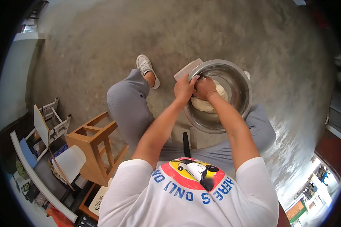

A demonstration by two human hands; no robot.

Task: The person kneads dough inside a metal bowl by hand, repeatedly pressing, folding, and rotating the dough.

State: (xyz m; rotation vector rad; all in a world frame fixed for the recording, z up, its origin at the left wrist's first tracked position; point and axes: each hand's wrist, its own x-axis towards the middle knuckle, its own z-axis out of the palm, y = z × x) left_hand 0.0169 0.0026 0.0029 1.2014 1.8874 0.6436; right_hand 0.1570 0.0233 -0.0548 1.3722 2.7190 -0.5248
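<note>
A lump of pale dough (205,106) lies in a large steel basin (243,99) between my knees. My left hand (184,89) is closed on the basin's left rim, with its thumb reaching over the edge. Inside the basin, my right hand (204,88) presses into the dough near the left wall. Its fingers are curled and partly hidden against the dough.
A pale flat board or box (188,69) sticks out beneath the basin's upper left side. On the left stand a wooden stool (91,140) and a folding chair (45,125). My left foot, in a white shoe (144,66), rests on the concrete floor (113,30).
</note>
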